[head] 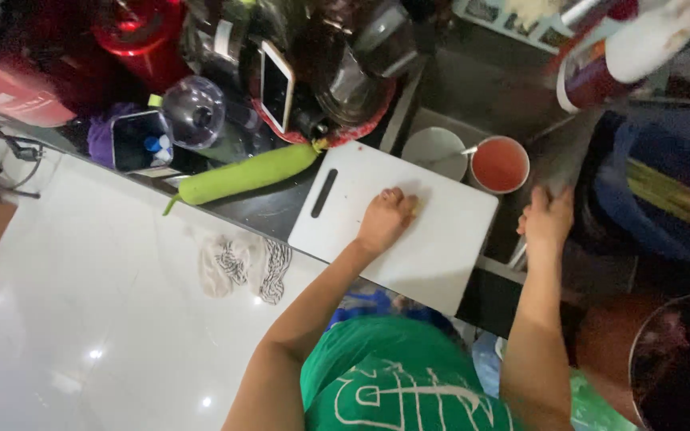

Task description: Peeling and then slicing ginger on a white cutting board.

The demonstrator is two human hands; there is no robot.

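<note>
1. Left hand (385,219): rests on the white cutting board (433,239), towards its far edge. The fingers are curled under into a loose fist, knuckles on the surface, and grasp nothing.
2. Right hand (549,219): sits off the board's right end, at the edge of the sink (473,88). A grey blurred shape runs past it. Whether the fingers grip something there or only lie against the edge, I cannot tell.
3. Cutting board: lies slanted on the dark table (257,209), with its right corner reaching over the sink and its slotted handle to the left. Nothing lies on it but the left hand.
4. Long green gourd (249,174): lies on the table just beside the board's handle end. It is uncut, and neither hand touches it.
5. Round cup of orange-red liquid (500,164) and pale bowl (434,152): stand in the sink, just beyond the board's far edge.
6. Striped cloth (245,267): lies crumpled on the white floor below the table edge. A phone (276,85) leans among the clutter behind the gourd.
7. Step in hand, as a judgement: the board appears to be in the course of being steadied or settled in place, with no cutting begun.
8. A next move on the gourd would call for a free, opened left hand and a board that sits firm despite its overhang.
</note>
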